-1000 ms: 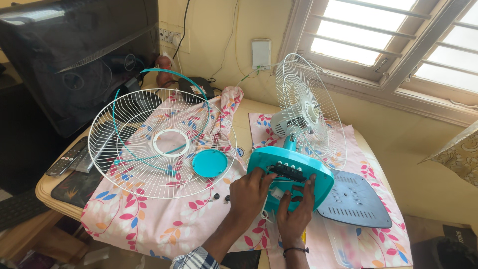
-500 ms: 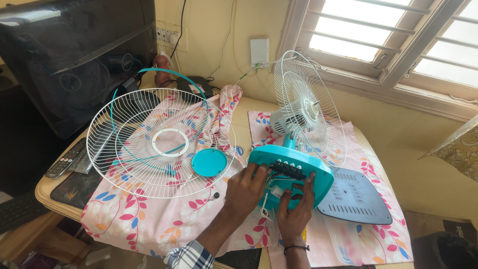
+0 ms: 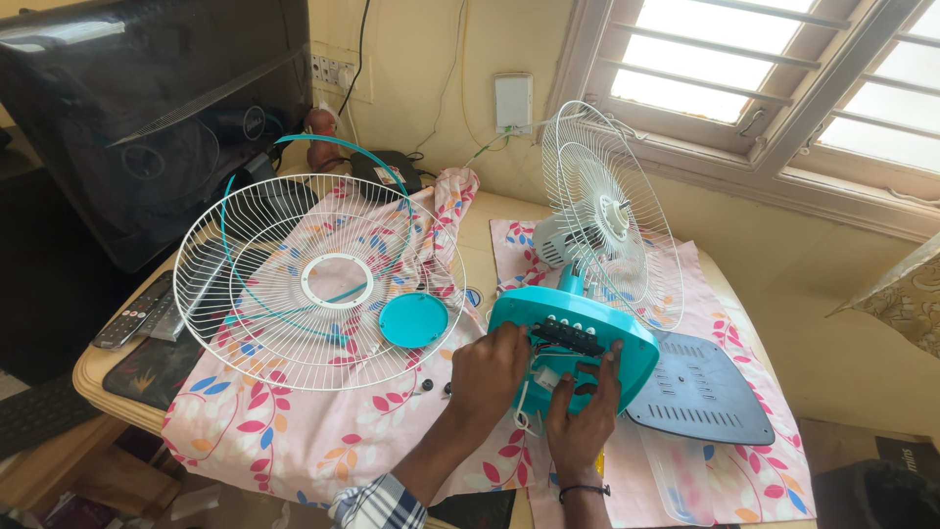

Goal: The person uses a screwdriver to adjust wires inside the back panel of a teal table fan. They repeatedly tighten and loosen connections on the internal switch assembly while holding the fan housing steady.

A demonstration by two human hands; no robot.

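A partly taken-apart table fan stands on a floral cloth. Its teal base (image 3: 587, 338) is tipped up, with a row of black switches on its open underside. My left hand (image 3: 490, 370) grips the base's left side, fingers at the opening. My right hand (image 3: 580, 411) holds the lower edge, fingers reaching into the wiring. Behind the base rise the fan's white rear grille and motor (image 3: 609, 214). The dark grey bottom plate (image 3: 700, 392) lies flat to the right.
A loose white front grille (image 3: 318, 282) with a teal ring lies on the cloth (image 3: 294, 431) at left, a round teal cap (image 3: 413, 320) beside it. Small black screws (image 3: 428, 388) lie near my left wrist. Remotes (image 3: 132, 315) and a covered monitor (image 3: 147, 108) sit at far left.
Both hands have shifted slightly on the teal base. The right hand's fingers have moved further up into the open underside. The base is tipped a little more.
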